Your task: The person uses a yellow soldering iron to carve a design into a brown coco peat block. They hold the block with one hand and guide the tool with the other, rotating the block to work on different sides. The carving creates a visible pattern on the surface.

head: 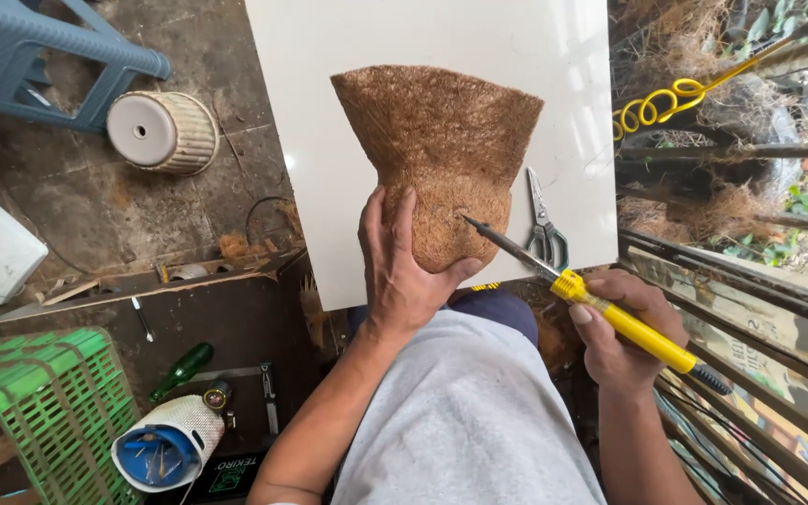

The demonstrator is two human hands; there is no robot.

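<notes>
Coir pot [441, 159] — left hand [402, 271] cups it, right hand [624, 332] angles soldering iron [600, 309].

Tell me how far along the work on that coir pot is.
Done: the coir pot already looks fully shaped, lying on the white board. In hand: the left hand steadies its rounded base while the right hand holds the yellow-handled soldering iron, tip at the base. Left: no hole shows there yet, and the scissors lie unused beside it.
</notes>
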